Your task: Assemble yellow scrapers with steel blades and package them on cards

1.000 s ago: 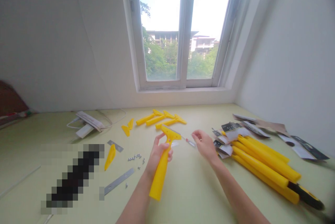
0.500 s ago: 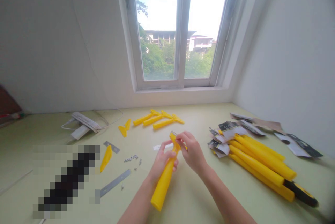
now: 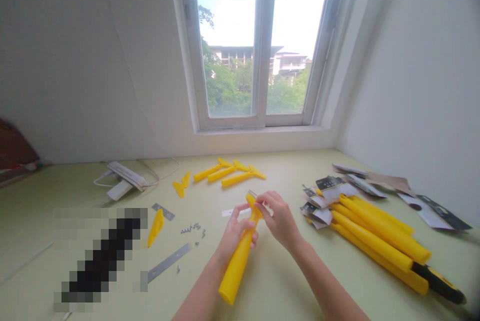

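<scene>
1. A yellow scraper (image 3: 237, 268) is held just above a pale green table (image 3: 285, 281), its butt end nearest the viewer and its head tilted away toward the window.
2. The left hand (image 3: 232, 233) wraps the scraper's neck, fingers closed firmly around it. The right hand (image 3: 275, 213) brings thumb and fingertips together at the head; whether they pinch a small part is hidden from where I stand.
3. The scraper is smooth, glossy and plain, with a thick round handle; a thin metallic edge (image 3: 252, 193) shows at the head, and no writing can be made out on it.
4. To the left lie a metal strip (image 3: 168, 262), small screws (image 3: 191, 227), a yellow wedge-shaped piece (image 3: 155, 227) and a second strip (image 3: 168, 213). A dark object (image 3: 105, 256) is masked by blurred squares.
5. At right, more yellow handles (image 3: 375, 241) lie heaped beside black-and-white cards (image 3: 330, 182), printed too small to read; brands cannot be told.
6. Farther back, three yellow scrapers (image 3: 236, 179) lie side by side, short of a two-pane window (image 3: 264, 61) looking onto trees (image 3: 240, 78) and buildings.
</scene>
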Demonstrator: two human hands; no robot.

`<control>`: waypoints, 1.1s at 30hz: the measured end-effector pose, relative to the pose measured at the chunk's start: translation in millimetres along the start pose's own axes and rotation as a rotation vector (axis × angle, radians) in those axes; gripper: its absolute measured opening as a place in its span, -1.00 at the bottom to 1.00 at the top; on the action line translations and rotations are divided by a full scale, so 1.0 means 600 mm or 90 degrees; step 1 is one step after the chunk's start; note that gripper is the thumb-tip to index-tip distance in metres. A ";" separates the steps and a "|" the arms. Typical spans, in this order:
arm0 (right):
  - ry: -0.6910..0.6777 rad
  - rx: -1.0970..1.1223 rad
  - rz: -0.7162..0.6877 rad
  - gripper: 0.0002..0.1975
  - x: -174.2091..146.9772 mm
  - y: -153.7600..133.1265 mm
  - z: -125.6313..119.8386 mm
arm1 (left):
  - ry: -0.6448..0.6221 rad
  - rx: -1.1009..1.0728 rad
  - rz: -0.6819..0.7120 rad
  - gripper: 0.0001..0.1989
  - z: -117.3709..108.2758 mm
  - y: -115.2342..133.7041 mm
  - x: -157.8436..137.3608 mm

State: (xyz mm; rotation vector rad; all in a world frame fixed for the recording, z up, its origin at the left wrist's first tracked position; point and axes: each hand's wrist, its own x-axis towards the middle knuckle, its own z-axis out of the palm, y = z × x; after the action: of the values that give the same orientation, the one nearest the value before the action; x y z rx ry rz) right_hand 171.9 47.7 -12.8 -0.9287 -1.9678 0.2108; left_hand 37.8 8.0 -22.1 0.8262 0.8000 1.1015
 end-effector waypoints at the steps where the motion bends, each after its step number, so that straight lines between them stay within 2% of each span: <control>1: 0.001 0.002 0.001 -0.91 0.000 0.000 0.001 | -0.001 0.003 -0.001 -0.50 0.000 0.000 0.000; 7: -0.007 0.019 0.037 -0.86 0.003 -0.002 0.000 | 0.022 -0.015 -0.011 -0.47 -0.003 0.001 0.003; 12: 0.033 -0.052 0.135 -0.83 0.003 0.034 -0.014 | 0.078 -0.045 -0.002 -0.48 -0.016 0.005 0.008; 18: -0.063 -0.202 0.239 -0.86 -0.015 0.086 -0.008 | 0.088 -0.062 0.006 -0.49 -0.025 0.004 0.013; 22: -0.051 -0.203 0.296 -0.83 -0.014 0.087 -0.006 | 0.098 -0.064 -0.004 -0.50 -0.026 0.002 0.015; 24: -0.035 -0.138 0.266 -0.79 -0.008 0.079 -0.012 | 0.111 -0.063 0.002 -0.50 -0.027 0.002 0.015; 27: 0.015 -0.030 0.152 -0.83 -0.001 0.065 -0.024 | 0.137 -0.061 0.022 -0.48 -0.031 0.004 0.015; 30: 0.070 -0.015 0.060 -0.87 0.002 0.056 -0.033 | 0.158 -0.061 0.043 -0.48 -0.036 0.009 0.014; 33: 0.064 -0.017 0.017 -0.86 0.002 0.053 -0.034 | 0.173 -0.069 0.069 -0.46 -0.041 0.013 0.014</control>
State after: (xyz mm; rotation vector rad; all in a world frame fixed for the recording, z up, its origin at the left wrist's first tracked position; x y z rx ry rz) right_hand 204.8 66.6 -15.8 -0.9660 -1.8709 0.1502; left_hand 15.3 22.0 -28.0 0.6418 0.9210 1.3609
